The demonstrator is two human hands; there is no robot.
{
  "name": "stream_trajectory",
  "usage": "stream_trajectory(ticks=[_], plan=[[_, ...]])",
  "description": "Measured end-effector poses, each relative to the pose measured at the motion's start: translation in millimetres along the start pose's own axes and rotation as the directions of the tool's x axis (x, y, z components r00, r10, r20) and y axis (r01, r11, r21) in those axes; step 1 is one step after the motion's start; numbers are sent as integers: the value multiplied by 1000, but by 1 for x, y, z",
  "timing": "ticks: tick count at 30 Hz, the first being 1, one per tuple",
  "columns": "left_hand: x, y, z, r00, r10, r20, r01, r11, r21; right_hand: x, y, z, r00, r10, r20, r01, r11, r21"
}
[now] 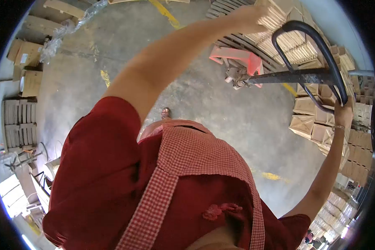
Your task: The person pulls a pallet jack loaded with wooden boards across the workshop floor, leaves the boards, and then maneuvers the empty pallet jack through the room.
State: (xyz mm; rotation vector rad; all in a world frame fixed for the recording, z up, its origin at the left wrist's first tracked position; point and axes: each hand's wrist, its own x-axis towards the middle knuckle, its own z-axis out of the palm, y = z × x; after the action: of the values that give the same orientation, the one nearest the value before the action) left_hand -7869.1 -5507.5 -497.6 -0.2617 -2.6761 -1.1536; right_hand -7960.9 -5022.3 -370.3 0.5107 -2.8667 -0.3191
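Observation:
My left arm stretches across the top of the view, and my left hand (252,18) is at the stacked wooden crates (298,43). Its fingers blend into the pale wood, so their pose and any contact are unclear. At the right, my right hand (344,111) is closed round the lower end of the black loop handle (335,54) of a pallet jack. The dark shaft (291,78) runs left from the handle to the jack's red body (241,58), which stands at a slatted wooden pallet (233,39) under the crates.
More wooden crates (306,118) stand beyond the handle at the right. Cardboard boxes (29,54) and stacked pallets (20,123) line the left side, with a fan (18,160) below them. Yellow markings (166,12) cross the concrete floor (187,75).

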Motion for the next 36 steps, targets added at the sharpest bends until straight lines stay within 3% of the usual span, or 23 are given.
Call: stream_trajectory(ticks=[2, 3, 5, 6, 7, 8, 10, 11, 13, 14, 15, 16, 17, 18, 19, 20, 21, 22, 25, 27, 28, 32, 36], plan=[[-51, -64, -37, 977, -184, 110, 180, 983, 42, 18, 0, 1, 983, -1, 183, -3, 1000, 21], [-85, -107, -53, 957, -103, 272, 11, 947, 321, 27, -3, 2, 982, -1, 189, -2, 1000, 14], [-152, -194, -83, 819, 69, 570, -492, 595, 636, 45, -12, 5, 986, 51, 160, -59, 997, 48], [-197, -210, -101, 837, 3, 548, -459, 551, 697, 58, -14, 10, 971, 17, 236, -36, 996, 78], [-235, -215, -113, 702, -339, 626, -379, 567, 731, 68, -20, 15, 970, 17, 242, -35, 997, 71], [-267, -217, -117, 567, -723, 395, 428, 668, 609, 75, -24, 16, 970, -13, 242, -3, 998, 63], [-357, -260, -109, 311, -804, 507, 626, 575, 527, 84, -42, 9, 953, -76, 293, 43, 992, 118], [-410, -273, -97, 472, -761, 445, 571, 649, 503, 85, -42, 11, 952, -71, 298, 39, 993, 113], [-417, -242, -106, 237, -808, 539, 836, 452, 310, 81, -34, 17, 873, -36, 486, -117, 952, 282], [-418, -238, -100, 236, -804, 546, 835, 455, 310, 78, -48, 8, 873, -98, 477, -34, 965, 260], [-416, -233, -92, 376, -797, 473, 818, 525, 234, 65, -59, -5, 857, -120, 502, -89, 924, 372], [-414, -223, -79, 505, -773, 384, 786, 596, 164, 52, -101, -39, 808, 15, 589, -186, 955, 232], [-358, -181, -94, 434, -768, 472, 899, 407, -163, 37, -121, -61, 692, 32, 721, -252, 947, 199], [-294, -139, -111, 514, -697, 501, 817, 576, -36, 0, -82, -47, 850, -205, 485, 75, 959, 274], [-259, -116, -107, 737, -536, 412, 637, 755, -158, -10, -129, -77, 603, 111, 790, -325, 939, 116], [-214, -81, -117, 861, -362, 356, 484, 800, -356, -46, -101, -65, 603, -15, 797, -191, 968, 162], [-177, -50, -129, 951, -154, 269, 274, 824, -495, -81, -120, -76, 713, -47, 699, -142, 967, 211], [-154, -24, -131, 984, -15, 179, 114, 825, -554, -94, -144, -86, 493, 26, 869, -309, 939, 148], [-134, 33, -122, 868, 370, 332, -71, 753, -655, -156, -223, -106, 647, -352, 677, -65, 859, 508], [-189, 65, -110, 620, 380, 686, 15, 869, -495, -203, -258, -120, 619, -286, 732, -162, 865, 475], [-221, 86, -102, 616, 385, 687, 5, 871, -492, -239, -262, -128, 587, -270, 763, -193, 869, 456], [-305, 192, -77, 628, 127, 768, -8, 988, -157, -342, -221, -167, 521, -252, 816, -172, 905, 389], [-344, 297, -46, 604, -81, 793, 5, 995, 98, -418, -167, -194, 585, -232, 778, -99, 931, 352]])
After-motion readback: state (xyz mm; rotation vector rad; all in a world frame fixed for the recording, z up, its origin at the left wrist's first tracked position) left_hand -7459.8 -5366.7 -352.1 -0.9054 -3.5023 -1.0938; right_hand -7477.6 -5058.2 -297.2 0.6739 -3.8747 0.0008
